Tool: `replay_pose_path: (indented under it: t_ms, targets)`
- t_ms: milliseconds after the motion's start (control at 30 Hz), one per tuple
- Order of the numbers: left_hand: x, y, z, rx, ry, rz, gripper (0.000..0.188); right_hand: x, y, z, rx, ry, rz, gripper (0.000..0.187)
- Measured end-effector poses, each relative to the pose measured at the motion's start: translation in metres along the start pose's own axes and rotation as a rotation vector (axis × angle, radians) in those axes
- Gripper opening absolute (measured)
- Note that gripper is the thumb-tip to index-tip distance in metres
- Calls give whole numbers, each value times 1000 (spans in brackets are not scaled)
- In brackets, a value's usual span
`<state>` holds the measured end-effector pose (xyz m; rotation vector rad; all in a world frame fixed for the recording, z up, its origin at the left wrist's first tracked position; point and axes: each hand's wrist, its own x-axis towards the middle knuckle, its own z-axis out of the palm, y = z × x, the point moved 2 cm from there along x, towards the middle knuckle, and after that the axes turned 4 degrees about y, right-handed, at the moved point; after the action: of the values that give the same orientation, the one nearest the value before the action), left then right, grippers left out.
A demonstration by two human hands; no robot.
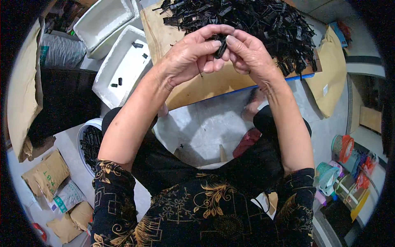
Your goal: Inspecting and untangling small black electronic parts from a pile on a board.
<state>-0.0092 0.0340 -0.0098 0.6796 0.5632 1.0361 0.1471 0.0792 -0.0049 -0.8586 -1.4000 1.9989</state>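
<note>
Black patterned top [210, 214] fills the space below the fingers. Left fingers [207, 48] and right fingers [236, 44] pinch one small black part [221, 50] between them, over the desk [187, 92]. Beyond and right of them, partly hidden behind them, sprawls a black heap [267, 26], too tangled to count. Leftward, one white box [129, 68] holds four black pieces [137, 45]; one bucket [97, 122], lower left, holds many.

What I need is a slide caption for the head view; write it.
Left hand and right hand hold a small black part over a tan board heaped with black pieces.
</note>
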Motion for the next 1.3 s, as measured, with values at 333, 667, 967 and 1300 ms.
replay_pose_path:
  t_ms: [333,667,967,1300]
  targets:
    - [-1,-1,16,639,221,115,32,0,5,-6,-255,141,-64,22]
    - [5,-10,2,675,389,267,31,0,13,18,-49,180,23,22]
    - [2,-10,-4,845,409,349,32,3,15,26,-29,165,28,18]
    - [0,-8,-12,1140,550,402,33,15,16,32,-119,180,124,19]
